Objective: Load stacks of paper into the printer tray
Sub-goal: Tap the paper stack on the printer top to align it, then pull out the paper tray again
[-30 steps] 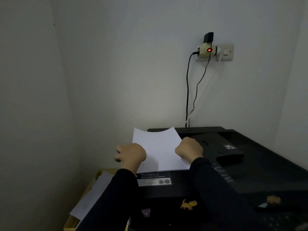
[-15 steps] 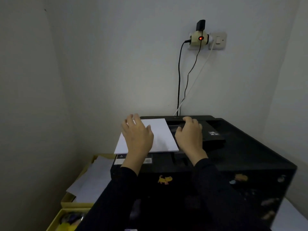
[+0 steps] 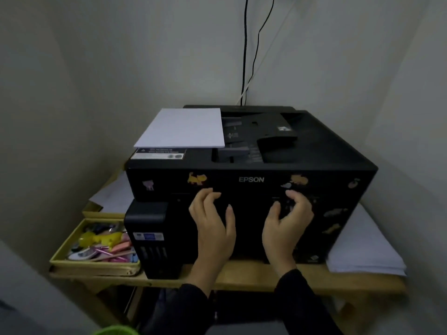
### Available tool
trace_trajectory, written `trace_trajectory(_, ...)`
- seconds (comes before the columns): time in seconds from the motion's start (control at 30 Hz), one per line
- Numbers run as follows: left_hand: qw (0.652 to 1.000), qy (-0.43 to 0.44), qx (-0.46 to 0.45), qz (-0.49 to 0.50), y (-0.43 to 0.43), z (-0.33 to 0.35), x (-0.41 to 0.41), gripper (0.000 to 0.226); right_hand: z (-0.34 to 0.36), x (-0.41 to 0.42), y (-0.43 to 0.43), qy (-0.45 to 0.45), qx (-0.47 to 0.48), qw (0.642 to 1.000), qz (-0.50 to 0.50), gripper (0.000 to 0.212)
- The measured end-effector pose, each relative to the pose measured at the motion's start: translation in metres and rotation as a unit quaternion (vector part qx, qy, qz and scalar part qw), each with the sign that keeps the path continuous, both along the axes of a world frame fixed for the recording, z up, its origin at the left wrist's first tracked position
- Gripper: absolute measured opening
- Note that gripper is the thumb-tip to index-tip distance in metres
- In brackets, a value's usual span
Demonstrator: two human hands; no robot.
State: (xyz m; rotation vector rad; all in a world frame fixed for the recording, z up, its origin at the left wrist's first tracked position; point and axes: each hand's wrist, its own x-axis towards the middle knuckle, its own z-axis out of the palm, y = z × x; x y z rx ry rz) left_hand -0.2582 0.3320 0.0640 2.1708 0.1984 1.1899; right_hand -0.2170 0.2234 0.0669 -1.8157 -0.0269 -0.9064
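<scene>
A black Epson printer (image 3: pixel 321 151) with animal stickers stands on a wooden table (image 3: pixel 242 274). A white stack of paper (image 3: pixel 181 128) lies flat on the left of the printer's top, with no hand on it. My left hand (image 3: pixel 212 228) and my right hand (image 3: pixel 285 226) are both in front of the printer's front panel, fingers loosely curled toward it and holding nothing. Whether the fingertips touch the panel is unclear. Another stack of white paper (image 3: pixel 362 247) lies on the table to the right of the printer.
A yellow open box (image 3: pixel 72 259) of pens and small items sits left of the printer, with loose sheets (image 3: pixel 113 194) behind it. Black cables (image 3: pixel 245 56) hang down the wall behind. Walls close in on both sides. A green object (image 3: pixel 116 331) shows at the bottom edge.
Both hands left the paper stack on the printer's top and came down to the front panel. The camera tilted downward, showing the printer's front and the table.
</scene>
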Motion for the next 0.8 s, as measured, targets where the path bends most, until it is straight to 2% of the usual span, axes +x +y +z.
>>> trace_trajectory(0.07,0.995,0.083,-0.055,-0.011,-0.008,-0.027,-0.007,0.028,-0.030,-0.006,-0.005,0.132,0.096,0.986,0.021,0.026)
trace_trajectory(0.13,0.970,0.188,-0.156,-0.014,-0.010,-0.054,-0.006,0.028,-0.061,-0.003,-0.010,0.282,0.203,0.937,0.032,0.021)
trace_trajectory(0.17,0.946,0.238,-0.222,-0.006,-0.010,-0.067,-0.004,0.031,-0.074,0.000,-0.013,0.351,0.259,0.900,0.030,0.021)
trace_trajectory(0.2,0.911,0.278,-0.304,0.007,-0.008,-0.076,-0.001,0.036,-0.084,0.005,-0.017,0.410,0.315,0.856,0.024,0.025)
trace_trajectory(0.23,0.862,0.308,-0.402,0.024,-0.006,-0.081,0.002,0.043,-0.091,0.009,-0.020,0.458,0.372,0.807,0.024,0.036)
trace_trajectory(0.3,0.727,0.331,-0.601,0.021,-0.004,-0.087,0.008,0.064,-0.102,0.013,-0.024,0.505,0.472,0.720,0.065,0.059)
trace_trajectory(0.33,0.668,0.323,-0.671,-0.006,-0.002,-0.090,0.010,0.070,-0.106,0.014,-0.025,0.507,0.507,0.691,0.091,0.068)
trace_trajectory(0.4,0.593,0.282,-0.753,-0.051,0.003,-0.096,0.011,0.072,-0.113,0.013,-0.025,0.482,0.564,0.659,0.127,0.079)
trace_trajectory(0.5,0.520,0.209,-0.825,-0.069,0.011,-0.105,0.016,0.067,-0.117,0.011,-0.019,0.464,0.597,0.641,0.134,0.080)
trace_trajectory(0.57,0.490,0.173,-0.851,-0.073,0.012,-0.112,0.021,0.067,-0.123,0.013,-0.016,0.456,0.616,0.629,0.131,0.079)
trace_trajectory(0.6,0.488,0.165,-0.854,-0.073,0.011,-0.114,0.021,0.069,-0.126,0.014,-0.015,0.450,0.627,0.622,0.130,0.081)
trace_trajectory(0.67,0.501,0.167,-0.846,-0.078,0.010,-0.118,0.022,0.068,-0.133,0.018,-0.013,0.439,0.648,0.608,0.134,0.078)
trace_trajectory(0.73,0.511,0.171,-0.839,-0.081,0.009,-0.122,0.022,0.064,-0.139,0.020,-0.011,0.428,0.664,0.596,0.140,0.064)
trace_trajectory(0.8,0.507,0.166,-0.842,-0.076,0.010,-0.124,0.023,0.062,-0.140,0.020,-0.009,0.424,0.672,0.591,0.139,0.061)
